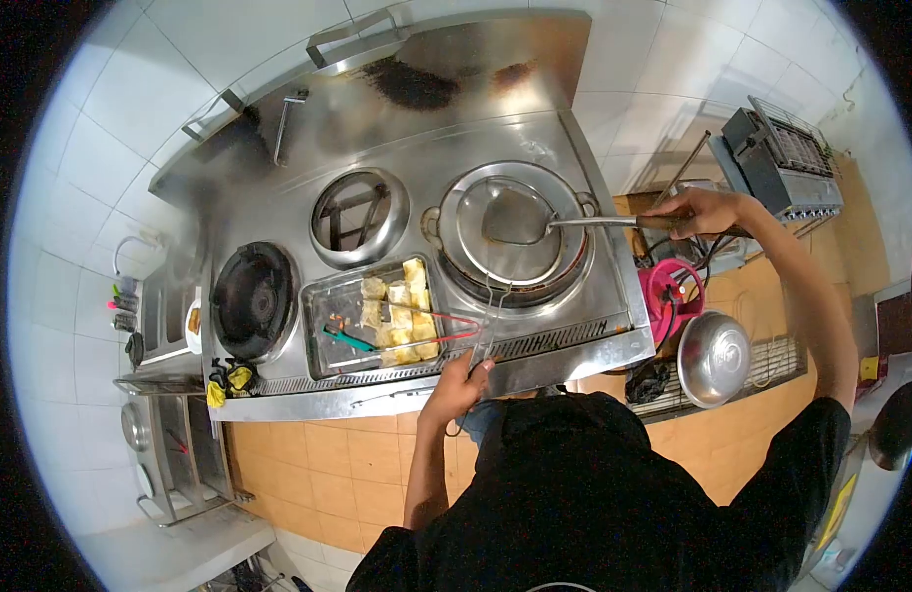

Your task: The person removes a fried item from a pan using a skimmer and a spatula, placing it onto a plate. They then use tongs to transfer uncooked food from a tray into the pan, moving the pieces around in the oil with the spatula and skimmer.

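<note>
My right hand (701, 213) is closed round the wooden handle of a long metal ladle (518, 217), whose square-looking head lies over a wide pan (459, 187) on the right burner. Metal tongs (488, 321) are held in my left hand (458, 391) at the stove's front edge, their tips at the pan's near rim. To the left of the tongs, a metal tray (323, 296) holds several pale yellow pieces (399, 316) and red and green tongs (349, 339).
A blackened wok (253, 300) sits on the left burner, beside an open round burner ring (359, 217). Yellow and black cloths (231, 383) lie at the left front corner. Right of the stove are a pink basin (673, 296), a metal lid (714, 359) and a grill unit (782, 163).
</note>
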`<state>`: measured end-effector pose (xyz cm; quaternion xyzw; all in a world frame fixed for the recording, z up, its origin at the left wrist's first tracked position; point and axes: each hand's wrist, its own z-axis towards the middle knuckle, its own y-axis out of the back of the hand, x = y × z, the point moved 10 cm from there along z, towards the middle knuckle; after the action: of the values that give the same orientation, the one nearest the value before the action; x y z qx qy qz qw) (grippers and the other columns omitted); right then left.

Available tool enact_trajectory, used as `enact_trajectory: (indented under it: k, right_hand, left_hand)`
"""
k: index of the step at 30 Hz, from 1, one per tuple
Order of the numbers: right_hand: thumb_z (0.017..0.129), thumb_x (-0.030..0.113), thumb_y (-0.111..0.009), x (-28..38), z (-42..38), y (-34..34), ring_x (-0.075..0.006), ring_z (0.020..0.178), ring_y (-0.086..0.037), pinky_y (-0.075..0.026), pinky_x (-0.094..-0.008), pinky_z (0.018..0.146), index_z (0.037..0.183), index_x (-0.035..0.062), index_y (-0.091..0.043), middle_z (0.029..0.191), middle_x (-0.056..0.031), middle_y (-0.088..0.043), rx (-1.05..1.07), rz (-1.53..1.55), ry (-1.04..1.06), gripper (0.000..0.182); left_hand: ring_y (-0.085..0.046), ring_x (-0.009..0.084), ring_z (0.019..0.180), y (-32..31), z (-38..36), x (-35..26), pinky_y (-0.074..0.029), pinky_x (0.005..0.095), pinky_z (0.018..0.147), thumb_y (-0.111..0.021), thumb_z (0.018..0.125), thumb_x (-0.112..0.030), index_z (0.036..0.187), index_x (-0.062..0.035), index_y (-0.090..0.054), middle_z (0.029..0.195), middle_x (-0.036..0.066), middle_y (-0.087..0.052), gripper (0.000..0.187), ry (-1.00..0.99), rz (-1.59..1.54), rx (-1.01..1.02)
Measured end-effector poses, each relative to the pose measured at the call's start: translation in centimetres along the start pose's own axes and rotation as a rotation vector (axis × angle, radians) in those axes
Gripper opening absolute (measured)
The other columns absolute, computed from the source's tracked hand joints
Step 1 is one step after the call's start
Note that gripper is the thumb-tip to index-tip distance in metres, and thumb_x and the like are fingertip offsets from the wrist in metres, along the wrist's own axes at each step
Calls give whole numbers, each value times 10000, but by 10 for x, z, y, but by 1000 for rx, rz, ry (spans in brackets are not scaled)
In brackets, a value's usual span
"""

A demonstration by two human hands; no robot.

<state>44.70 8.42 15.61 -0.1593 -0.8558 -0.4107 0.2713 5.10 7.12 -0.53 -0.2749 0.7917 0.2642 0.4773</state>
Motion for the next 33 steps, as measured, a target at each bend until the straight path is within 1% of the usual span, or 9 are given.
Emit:
enact_trajectory:
  k: [3, 9, 11, 18, 22, 24, 25, 29, 33]
  right_hand:
    - [866, 186, -727, -3, -8, 2, -242, 1180, -600, -443, -349, 1012, 1428, 154, -525, 1339, -140, -617, 24, 26, -197, 599]
    - [839, 190, -743, 16, -22, 17, -249, 1033, -634, -467, -365, 930, 1420, 163, -537, 1240, -170, -662, -102, -187, 65, 617]
    - [838, 194, -727, 13, -35, 20, -281, 1080, -635, -462, -360, 965, 1413, 142, -540, 1254, -173, -657, -22, -140, -156, 607]
    - [826, 164, -674, 24, -33, 46, -285, 1059, -644, -481, -360, 946, 1392, 120, -555, 1236, -171, -664, 29, -304, -235, 580]
    - [809, 163, -592, 57, -14, 55, -265, 786, -657, -531, -381, 717, 1380, 162, -573, 946, -144, -715, 149, -525, -199, 572]
    - [808, 166, -560, 60, -14, 61, -225, 596, -598, -494, -376, 559, 1373, 226, -587, 782, -117, -684, 176, -555, -480, 569]
    - [817, 168, -548, 56, -6, 60, -197, 522, -571, -469, -370, 494, 1363, 276, -596, 722, -97, -660, 179, -565, -421, 558]
    - [829, 181, -558, 54, 1, 52, -228, 626, -620, -501, -381, 579, 1382, 228, -576, 820, -122, -696, 193, -546, -481, 555]
    - [862, 215, -581, 33, 9, 36, -299, 939, -664, -505, -409, 821, 1392, 150, -553, 1103, -197, -691, 166, -451, -251, 535]
  left_hand:
    - [-472, 108, 456, -5, -1, -5, -382, 290, 403, -529, 1016, -279, 1056, -22, -571, 644, 32, -531, 263, -49, 76, 1]
    - [-450, 99, 445, -8, -3, 1, -366, 283, 395, -532, 1017, -264, 1063, -32, -575, 632, 17, -513, 241, 16, -35, -4]
    - [-432, 84, 449, -11, -2, 8, -354, 273, 393, -529, 1022, -245, 1041, -40, -570, 617, 2, -488, 210, 52, -172, 12]
    - [-402, 69, 446, -24, 6, 14, -344, 263, 394, -507, 1036, -240, 983, -40, -548, 601, -11, -447, 211, -36, -241, -44]
    - [-406, 73, 445, -28, 5, 3, -346, 270, 398, -499, 1035, -233, 973, -23, -540, 599, -9, -449, 223, -53, -204, -84]
    - [-411, 73, 447, -29, 4, 2, -347, 273, 399, -498, 1034, -227, 974, -19, -539, 598, -8, -450, 221, -53, -182, -101]
    - [-414, 75, 446, -30, 5, 1, -348, 274, 399, -497, 1033, -223, 975, -20, -539, 597, -8, -451, 215, -49, -162, -100]
    - [-423, 79, 444, -32, 1, 2, -350, 275, 400, -494, 1032, -214, 980, -22, -539, 598, -8, -457, 204, -76, -140, -120]
    - [-427, 79, 449, -31, 1, 8, -349, 275, 401, -493, 1033, -207, 981, -22, -537, 606, -6, -462, 197, -65, -255, -113]
